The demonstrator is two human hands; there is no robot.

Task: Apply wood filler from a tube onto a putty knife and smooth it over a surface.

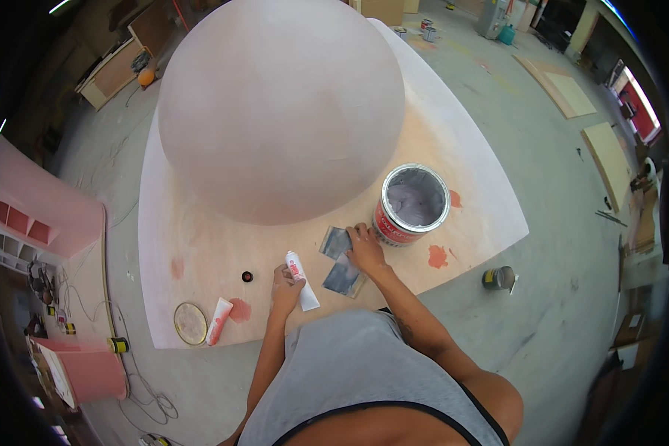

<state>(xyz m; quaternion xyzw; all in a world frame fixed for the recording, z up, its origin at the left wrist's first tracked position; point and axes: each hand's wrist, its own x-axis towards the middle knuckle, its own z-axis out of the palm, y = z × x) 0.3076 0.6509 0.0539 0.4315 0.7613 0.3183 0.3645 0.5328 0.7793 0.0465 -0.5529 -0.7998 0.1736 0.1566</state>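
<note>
A white squeeze tube with red print (308, 296) lies aslant on the wooden board (208, 253), its nozzle pointing away from me. My left hand (284, 287) has its fingers closed around the tube's left side. Just right of it are two flat grey putty spreaders, an upper one (336, 243) and a lower one (342, 277), both smeared with grey paste. My right hand (367, 251) grips the upper spreader's right edge with bent fingers; its fingertips are partly hidden. Beside that hand stands an uncovered red can (395, 229) holding grey putty.
A large pale rounded form (282, 111) fills the board's far side. Near the left corner lie a round lid (191, 324), a second tube (219, 321) and a black cap (247, 276). A small can (499, 279) stands on the floor at right; cables (152, 401) trail at left.
</note>
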